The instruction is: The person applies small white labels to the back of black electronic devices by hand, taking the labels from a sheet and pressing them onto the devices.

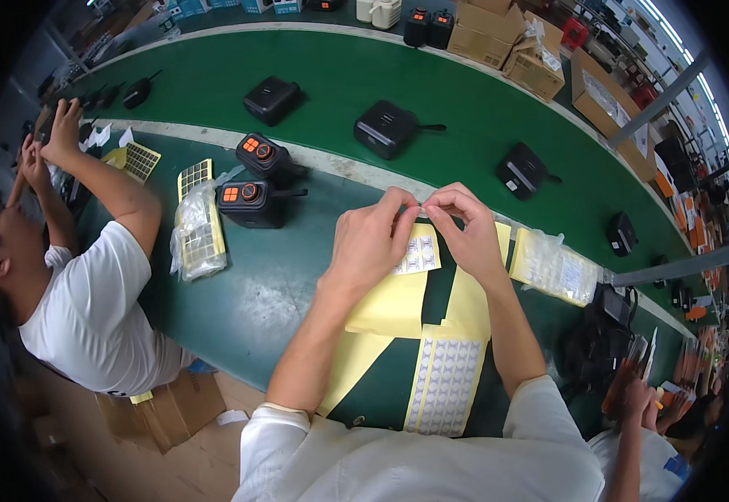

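Note:
My left hand (371, 238) and my right hand (465, 230) are raised together above the green table, fingertips pinched on a tiny clear sticker between them; it is too small to see clearly. Just under the hands lies a small sticker sheet (419, 254) with rows of clear labels. Below it are yellow backing sheets (393, 305) and a larger sticker sheet (446, 386) near my body. Two black devices with orange buttons (254, 201) stand to the left of my hands.
A green conveyor belt (465, 109) carries several black devices (385, 127). A bag of sticker sheets (199, 238) lies at left, another (555, 268) at right. A person in white (88, 301) works at left, another (640, 418) at lower right. Cardboard boxes (532, 58) line the far side.

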Available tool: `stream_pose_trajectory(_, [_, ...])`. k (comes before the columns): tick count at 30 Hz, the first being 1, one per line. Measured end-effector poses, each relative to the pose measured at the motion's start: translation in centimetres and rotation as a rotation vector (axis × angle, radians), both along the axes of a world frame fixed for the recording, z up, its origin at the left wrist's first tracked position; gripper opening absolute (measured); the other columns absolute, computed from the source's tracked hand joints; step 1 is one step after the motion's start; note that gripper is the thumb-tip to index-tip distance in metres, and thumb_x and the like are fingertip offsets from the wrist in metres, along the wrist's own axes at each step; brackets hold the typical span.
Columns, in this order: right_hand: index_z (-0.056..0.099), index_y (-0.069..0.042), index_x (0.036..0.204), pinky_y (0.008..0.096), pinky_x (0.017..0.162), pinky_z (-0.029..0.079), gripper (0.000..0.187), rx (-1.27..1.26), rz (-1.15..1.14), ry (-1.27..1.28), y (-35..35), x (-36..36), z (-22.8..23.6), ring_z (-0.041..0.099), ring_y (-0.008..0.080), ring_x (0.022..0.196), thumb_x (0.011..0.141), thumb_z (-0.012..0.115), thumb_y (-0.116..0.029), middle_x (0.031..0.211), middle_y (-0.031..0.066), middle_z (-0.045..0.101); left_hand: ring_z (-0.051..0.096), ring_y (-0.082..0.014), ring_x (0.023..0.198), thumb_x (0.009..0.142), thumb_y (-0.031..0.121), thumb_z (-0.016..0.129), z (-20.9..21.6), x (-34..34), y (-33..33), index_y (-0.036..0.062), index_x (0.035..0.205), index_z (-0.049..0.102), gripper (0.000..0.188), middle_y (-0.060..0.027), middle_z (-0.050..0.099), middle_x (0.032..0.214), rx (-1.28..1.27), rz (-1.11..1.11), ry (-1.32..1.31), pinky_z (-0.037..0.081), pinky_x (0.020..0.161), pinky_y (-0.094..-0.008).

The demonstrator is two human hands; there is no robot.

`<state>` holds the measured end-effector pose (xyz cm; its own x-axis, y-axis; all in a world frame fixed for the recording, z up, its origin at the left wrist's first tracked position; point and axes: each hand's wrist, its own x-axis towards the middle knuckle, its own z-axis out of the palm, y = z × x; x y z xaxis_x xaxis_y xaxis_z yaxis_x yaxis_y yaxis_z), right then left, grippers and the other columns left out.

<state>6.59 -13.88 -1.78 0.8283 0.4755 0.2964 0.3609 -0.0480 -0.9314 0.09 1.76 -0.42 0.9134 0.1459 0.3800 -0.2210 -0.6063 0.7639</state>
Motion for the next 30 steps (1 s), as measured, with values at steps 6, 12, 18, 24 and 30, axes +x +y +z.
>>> stream_pose_trajectory(6, [0.057,0.003,0.114,0.0288,0.080,0.049,0.030,-0.056,-0.025,-0.047,1.0,1.2,-0.5,0.061,0.0182,0.090,0.086,0.062,-0.006,0.102,0.0100,0.060,0.061,-0.0203,0.056,0.086,0.008,0.062,-0.9,0.3,0.7,0.0016,0.088,0.057,0.008,-0.0118,0.061,0.071,0.123,0.100,-0.120,0.046,0.053,-0.0296])
stream_pose_trajectory(12, [0.034,0.004,0.137,0.0394,0.098,0.041,0.076,-0.527,-0.266,-0.331,4.1,9.3,-3.4,0.046,0.0330,0.121,0.078,0.070,-0.026,0.136,0.0184,0.040,0.046,-0.0033,0.055,0.090,0.009,0.059,0.0,0.5,2.1,0.0006,0.088,0.057,0.008,0.0011,0.055,0.068,-0.467,0.095,0.042,0.036,0.048,-0.0205])
stream_pose_trajectory(18, [0.036,0.008,0.134,0.0398,0.105,0.036,0.083,-0.661,-0.214,-0.328,5.6,12.4,-4.5,0.039,0.0370,0.128,0.072,0.074,-0.031,0.142,0.0231,0.033,0.039,0.0018,0.057,0.092,0.008,0.057,0.3,0.6,2.1,0.0020,0.088,0.058,0.007,0.0072,0.051,0.067,-0.724,0.007,0.128,0.030,0.048,-0.0169])
stream_pose_trajectory(24, [0.038,0.008,0.133,0.0371,0.104,0.037,0.082,-0.632,-0.197,-0.346,4.4,12.7,-4.0,0.043,0.0380,0.123,0.069,0.074,-0.029,0.134,0.0255,0.040,0.048,0.0002,0.065,0.092,0.007,0.057,-1.5,0.8,1.6,0.0020,0.090,0.057,0.005,0.0033,0.057,0.077,-0.773,-0.060,0.088,0.038,0.055,-0.0168])
stream_pose_trajectory(30, [0.039,0.006,0.133,0.0347,0.100,0.040,0.076,-0.419,-0.251,-0.067,2.4,9.5,-2.9,0.049,0.0306,0.119,0.073,0.072,-0.025,0.132,0.0229,0.043,0.053,-0.0010,0.066,0.093,0.007,0.056,-1.1,0.4,1.9,0.0014,0.094,0.056,0.006,0.0017,0.059,0.079,-0.863,-0.067,0.127,0.042,0.055,-0.0174])
